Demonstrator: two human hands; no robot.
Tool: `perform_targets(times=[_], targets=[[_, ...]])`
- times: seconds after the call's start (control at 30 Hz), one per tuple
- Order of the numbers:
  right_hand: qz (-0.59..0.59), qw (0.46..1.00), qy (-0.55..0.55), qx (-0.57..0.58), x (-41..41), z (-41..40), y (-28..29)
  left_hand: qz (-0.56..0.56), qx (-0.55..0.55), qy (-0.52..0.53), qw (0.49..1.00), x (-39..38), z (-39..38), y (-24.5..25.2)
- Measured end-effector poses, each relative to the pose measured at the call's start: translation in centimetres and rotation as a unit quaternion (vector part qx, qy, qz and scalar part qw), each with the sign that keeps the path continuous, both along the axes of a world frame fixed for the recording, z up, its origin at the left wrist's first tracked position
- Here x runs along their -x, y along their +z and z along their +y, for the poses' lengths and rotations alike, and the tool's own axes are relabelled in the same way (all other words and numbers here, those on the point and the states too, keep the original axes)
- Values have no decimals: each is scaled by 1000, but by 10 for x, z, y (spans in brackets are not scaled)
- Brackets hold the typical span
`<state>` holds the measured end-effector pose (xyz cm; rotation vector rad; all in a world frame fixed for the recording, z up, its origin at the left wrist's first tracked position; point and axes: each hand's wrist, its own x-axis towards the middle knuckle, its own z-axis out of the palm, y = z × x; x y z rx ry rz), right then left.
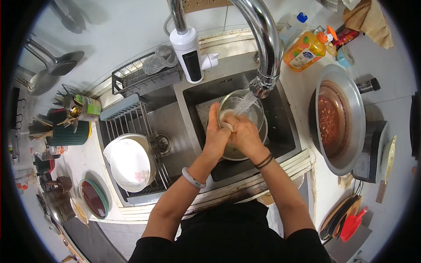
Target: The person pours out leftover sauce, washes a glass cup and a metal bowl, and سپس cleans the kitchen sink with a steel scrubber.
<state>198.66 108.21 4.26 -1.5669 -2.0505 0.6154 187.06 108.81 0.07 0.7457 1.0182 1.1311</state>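
Water runs from the chrome faucet (263, 82) into a clear bowl (260, 111) in the right basin of the steel sink (286, 131). My left hand (217, 134) holds the bowl's left rim, thumb up along it, its other fingers partly hidden. Against it, my right hand (245, 133) has its fingers bent over a small pale thing (227, 126) at the bowl's near side; I cannot tell what it is. Below the hands, a second round vessel (235, 154) with a clear rim shows in the basin.
Left of my hands, white bowls (130, 164) sit on a rack over the left basin. A large metal basin (358, 131) with reddish contents stands on the right counter, near an orange soap bottle (302, 54). A green-rimmed bowl (95, 199) stands on the left counter.
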Motion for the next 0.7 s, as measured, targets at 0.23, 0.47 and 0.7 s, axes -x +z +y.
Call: perform_targets(times=[0.23, 0.47, 0.7], targets=[[-208, 972, 65, 87, -7, 15, -38, 23, 93, -3, 995, 15, -24, 9], [-33, 997, -63, 24, 13, 38, -48, -76, 226, -92, 967, 25, -3, 0], [-19, 927, 246, 284, 4, 23, -1, -20, 219, -144, 965, 40, -4, 6]])
